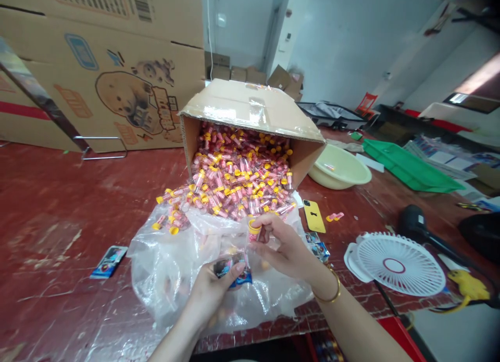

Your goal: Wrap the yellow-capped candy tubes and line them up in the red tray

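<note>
"What do the hands hold?"
"The left hand has its grip closed around shiny blue-and-black foil packaging. The right hand has its grip pinching a small clear plastic tube with pink contents and a round yellow cap."
"Where are these?"
"Above a crumpled translucent plastic sheet on a scuffed dark red counter."
"And beyond?"
"A brown cardboard box lies on its side, similar yellow-capped tubes spilling out; a yellow phone lies beside the sheet."
</note>
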A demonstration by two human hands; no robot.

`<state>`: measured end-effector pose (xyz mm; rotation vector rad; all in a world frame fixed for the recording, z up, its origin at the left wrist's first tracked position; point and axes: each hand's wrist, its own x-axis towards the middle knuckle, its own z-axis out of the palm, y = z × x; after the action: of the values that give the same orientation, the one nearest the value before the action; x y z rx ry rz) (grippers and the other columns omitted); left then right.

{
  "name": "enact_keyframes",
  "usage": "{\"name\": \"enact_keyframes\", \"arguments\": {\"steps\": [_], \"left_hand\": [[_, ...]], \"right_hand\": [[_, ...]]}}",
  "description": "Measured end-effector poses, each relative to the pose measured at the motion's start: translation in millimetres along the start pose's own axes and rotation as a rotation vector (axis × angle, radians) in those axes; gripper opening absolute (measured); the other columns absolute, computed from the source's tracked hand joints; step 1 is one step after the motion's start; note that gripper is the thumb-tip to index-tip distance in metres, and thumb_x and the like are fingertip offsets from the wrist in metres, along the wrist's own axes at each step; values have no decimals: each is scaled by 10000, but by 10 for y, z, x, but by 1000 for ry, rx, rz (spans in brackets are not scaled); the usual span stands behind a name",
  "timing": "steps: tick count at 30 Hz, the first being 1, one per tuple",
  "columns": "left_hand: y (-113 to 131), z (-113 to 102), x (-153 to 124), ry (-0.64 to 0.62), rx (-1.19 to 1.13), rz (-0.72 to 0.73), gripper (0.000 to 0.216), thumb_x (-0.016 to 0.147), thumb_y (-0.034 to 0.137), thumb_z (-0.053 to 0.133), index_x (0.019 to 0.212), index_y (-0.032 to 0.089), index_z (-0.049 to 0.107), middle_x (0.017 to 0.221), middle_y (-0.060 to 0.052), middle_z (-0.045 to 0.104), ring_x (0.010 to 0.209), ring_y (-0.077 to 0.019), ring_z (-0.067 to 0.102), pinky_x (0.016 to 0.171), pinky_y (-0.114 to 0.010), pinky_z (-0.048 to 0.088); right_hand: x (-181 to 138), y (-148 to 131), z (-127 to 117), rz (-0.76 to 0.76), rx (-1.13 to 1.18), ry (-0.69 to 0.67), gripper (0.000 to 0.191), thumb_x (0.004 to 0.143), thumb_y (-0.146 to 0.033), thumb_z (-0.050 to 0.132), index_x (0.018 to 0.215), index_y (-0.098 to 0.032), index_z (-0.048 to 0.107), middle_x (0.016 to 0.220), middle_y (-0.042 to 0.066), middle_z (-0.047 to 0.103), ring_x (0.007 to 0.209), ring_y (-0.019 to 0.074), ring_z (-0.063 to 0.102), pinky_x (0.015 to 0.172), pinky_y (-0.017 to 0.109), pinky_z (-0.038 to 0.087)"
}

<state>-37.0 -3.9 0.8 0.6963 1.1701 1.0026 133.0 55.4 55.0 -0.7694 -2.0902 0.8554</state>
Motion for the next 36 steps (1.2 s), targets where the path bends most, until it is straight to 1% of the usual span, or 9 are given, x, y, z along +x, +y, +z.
{"name": "enact_keyframes", "arguments": {"steps": [6,9,14,18,22,24,27,29,36], "left_hand": [[24,36,-38,56,84,-25,141,544,287,802,574,186,709,444,4,630,479,-175,602,453,-250,471],[70,60,-64,68,119,-43,164,530,292,800,634,193,720,403,22,595,423,-180,582,374,-250,430],[65,63,-25,113,134,22,172,478,250,816,603,201,708,430,34,603,496,-198,619,426,-257,462],[-2,44,11,80,67,83,170,491,266,820,582,184,702,508,14,655,559,-192,633,533,-274,497],[-9,105,-29,-32,-144,-35,245,621,364,772,691,135,721,623,-61,720,657,-210,675,605,-275,506],[15,164,-45,-41,-258,-118,255,645,342,770,769,126,716,664,-77,735,673,-205,687,612,-261,506],[51,246,-33,-4,-367,-169,285,670,298,766,883,123,696,720,-85,746,679,-196,693,633,-264,516],[65,280,-13,-6,-386,-169,301,679,296,762,912,120,687,740,-92,750,692,-200,695,654,-275,523],[34,250,-23,-88,-259,-122,354,656,358,768,905,113,709,776,-103,757,745,-232,694,703,-299,515]], "right_hand": [[-36,-11,-31,30,-27,-9,245,852,-203,574,1075,-214,474,868,17,530,736,128,491,687,280,454],[-22,-17,-50,30,-37,-40,232,858,-188,556,1071,-218,468,883,18,541,749,130,496,701,280,457],[32,28,-19,66,-10,-111,199,860,-193,547,1049,-223,495,880,17,536,738,131,489,692,286,444],[25,191,88,210,242,-116,226,827,-290,616,1000,-227,484,801,-13,501,685,114,479,640,263,445],[-108,310,212,367,536,-80,264,824,-402,601,941,-229,439,796,-20,512,671,103,506,608,246,472],[-217,279,255,369,535,-104,395,740,-413,690,984,-232,439,888,1,525,743,122,530,630,257,487],[-372,154,318,373,425,-145,814,484,-308,867,1143,-253,392,1116,50,486,960,197,531,768,313,497],[-435,81,371,408,370,-102,911,469,-218,867,1203,-265,329,1166,65,464,1020,217,526,834,346,486],[-446,75,485,445,432,63,659,616,-55,682,1128,-262,322,1064,36,472,928,168,561,709,279,509]]}}
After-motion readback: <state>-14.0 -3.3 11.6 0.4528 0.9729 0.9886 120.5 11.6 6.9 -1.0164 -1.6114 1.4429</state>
